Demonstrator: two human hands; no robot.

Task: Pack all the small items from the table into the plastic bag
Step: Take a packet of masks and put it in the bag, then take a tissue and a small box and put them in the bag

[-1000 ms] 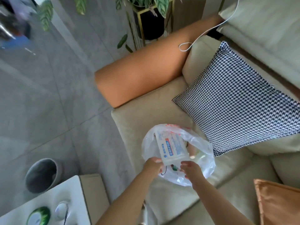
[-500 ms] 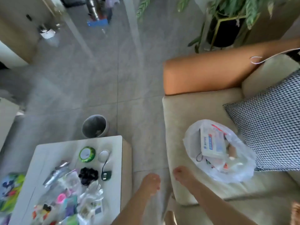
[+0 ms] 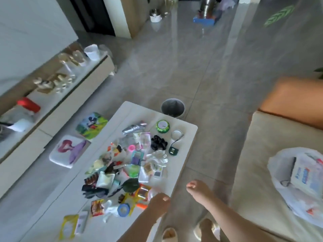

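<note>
Dozens of small items (image 3: 129, 170) crowd our white table (image 3: 183, 154); the plastic bag (image 3: 297, 186) holds a white packet (image 3: 305, 177). Our left hand (image 3: 160, 204) and right hand (image 3: 199, 190) hang loosely curled, holding nothing.

Glossy grey tile floor (image 3: 174, 67) fills the frame's middle, catching pale daylight. A long low cream cabinet (image 3: 73, 100) runs along the left; a beige sofa (image 3: 258, 154) with an orange armrest (image 3: 293, 100) sits at right.
</note>
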